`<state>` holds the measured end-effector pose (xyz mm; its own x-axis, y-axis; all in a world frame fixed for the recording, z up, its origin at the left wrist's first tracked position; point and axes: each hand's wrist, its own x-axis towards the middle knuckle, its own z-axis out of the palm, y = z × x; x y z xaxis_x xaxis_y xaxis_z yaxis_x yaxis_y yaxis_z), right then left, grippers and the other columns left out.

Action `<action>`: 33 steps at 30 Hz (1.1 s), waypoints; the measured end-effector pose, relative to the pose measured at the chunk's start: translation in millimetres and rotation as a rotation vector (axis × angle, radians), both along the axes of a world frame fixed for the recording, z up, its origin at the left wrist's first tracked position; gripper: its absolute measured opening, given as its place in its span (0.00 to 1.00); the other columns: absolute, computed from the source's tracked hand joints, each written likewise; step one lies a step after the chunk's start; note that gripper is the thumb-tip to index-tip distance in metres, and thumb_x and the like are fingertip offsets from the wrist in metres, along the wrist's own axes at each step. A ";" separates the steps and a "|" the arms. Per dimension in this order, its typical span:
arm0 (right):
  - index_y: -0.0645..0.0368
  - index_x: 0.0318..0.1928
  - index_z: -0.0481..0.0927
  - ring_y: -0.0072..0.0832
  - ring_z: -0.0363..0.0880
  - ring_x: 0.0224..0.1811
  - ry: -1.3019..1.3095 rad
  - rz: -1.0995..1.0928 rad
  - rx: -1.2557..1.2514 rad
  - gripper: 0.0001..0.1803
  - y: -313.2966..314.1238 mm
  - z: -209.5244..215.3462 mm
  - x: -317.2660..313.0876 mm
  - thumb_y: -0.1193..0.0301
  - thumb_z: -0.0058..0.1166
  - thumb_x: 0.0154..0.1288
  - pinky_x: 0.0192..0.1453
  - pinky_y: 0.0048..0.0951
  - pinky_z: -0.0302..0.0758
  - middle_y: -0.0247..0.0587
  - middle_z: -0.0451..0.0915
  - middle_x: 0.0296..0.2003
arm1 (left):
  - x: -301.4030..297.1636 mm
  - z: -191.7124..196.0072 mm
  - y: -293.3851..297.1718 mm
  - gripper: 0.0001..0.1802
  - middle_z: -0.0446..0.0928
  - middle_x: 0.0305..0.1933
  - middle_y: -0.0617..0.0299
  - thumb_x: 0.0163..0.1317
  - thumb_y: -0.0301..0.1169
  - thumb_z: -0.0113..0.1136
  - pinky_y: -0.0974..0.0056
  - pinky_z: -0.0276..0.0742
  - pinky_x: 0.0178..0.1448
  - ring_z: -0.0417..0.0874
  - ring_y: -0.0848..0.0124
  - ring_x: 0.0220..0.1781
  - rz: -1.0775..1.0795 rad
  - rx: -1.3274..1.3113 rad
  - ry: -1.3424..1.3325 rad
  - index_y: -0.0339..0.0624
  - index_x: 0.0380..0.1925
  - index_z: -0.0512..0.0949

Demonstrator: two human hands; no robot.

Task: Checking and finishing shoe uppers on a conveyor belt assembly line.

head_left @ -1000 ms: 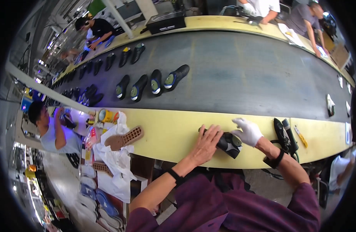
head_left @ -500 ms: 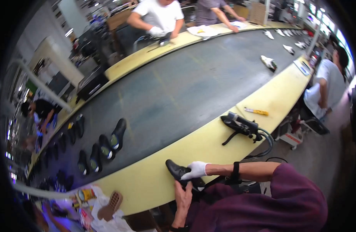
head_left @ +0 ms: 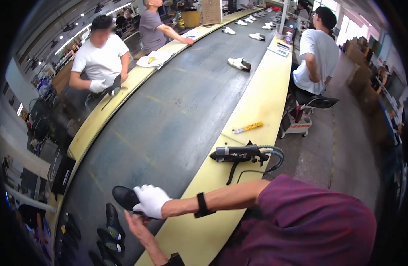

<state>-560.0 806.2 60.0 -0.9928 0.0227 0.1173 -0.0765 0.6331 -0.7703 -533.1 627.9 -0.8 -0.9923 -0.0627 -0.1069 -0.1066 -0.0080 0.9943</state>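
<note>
The white-gloved right hand [head_left: 150, 200] grips a black shoe sole [head_left: 124, 197] at the near edge of the dark conveyor belt [head_left: 168, 115], fingers closed over its end. The bare left hand [head_left: 139, 229] lies just below the sole, fingers loosely spread, holding nothing visible. A black hand tool [head_left: 239, 154] with a hose lies on the yellow ledge [head_left: 261, 102] beside the belt, well apart from the sole.
</note>
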 end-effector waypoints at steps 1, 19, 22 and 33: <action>0.60 0.55 0.77 0.56 0.85 0.50 0.066 -0.052 0.071 0.26 -7.4 -17.5 -14.8 0.58 0.68 0.65 0.52 0.53 0.83 0.56 0.84 0.44 | -23.1 -7.3 4.4 0.42 0.74 0.71 0.51 0.81 0.50 0.53 0.57 0.82 0.63 0.83 0.63 0.64 0.012 0.037 -0.031 0.40 0.85 0.55; 0.61 0.58 0.81 0.48 0.77 0.69 0.103 0.224 0.259 0.20 164.0 -126.5 203.1 0.72 0.58 0.66 0.74 0.50 0.73 0.49 0.82 0.59 | 61.8 -66.2 28.3 0.31 0.72 0.75 0.31 0.84 0.40 0.51 0.38 0.67 0.78 0.71 0.39 0.78 0.078 -1.131 0.321 0.24 0.74 0.68; 0.61 0.57 0.81 0.47 0.74 0.73 0.320 0.177 0.328 0.21 202.1 -141.4 245.1 0.71 0.59 0.65 0.81 0.53 0.66 0.48 0.81 0.63 | 114.6 -82.0 37.6 0.30 0.73 0.76 0.37 0.84 0.42 0.51 0.36 0.65 0.79 0.72 0.39 0.78 -0.061 -1.469 0.699 0.29 0.74 0.71; 0.59 0.54 0.83 0.44 0.74 0.72 0.351 0.026 0.425 0.20 192.6 -142.5 253.0 0.67 0.58 0.62 0.83 0.50 0.64 0.45 0.81 0.62 | 120.7 -87.4 37.5 0.26 0.79 0.72 0.44 0.83 0.41 0.54 0.41 0.69 0.77 0.76 0.45 0.76 -0.041 -1.411 0.746 0.33 0.69 0.77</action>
<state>-307.1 998.8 -82.6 -0.8919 -0.1230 0.4352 -0.3029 0.8771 -0.3728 -412.5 665.4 -88.2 -0.7966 0.3405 0.4995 0.4086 0.9123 0.0297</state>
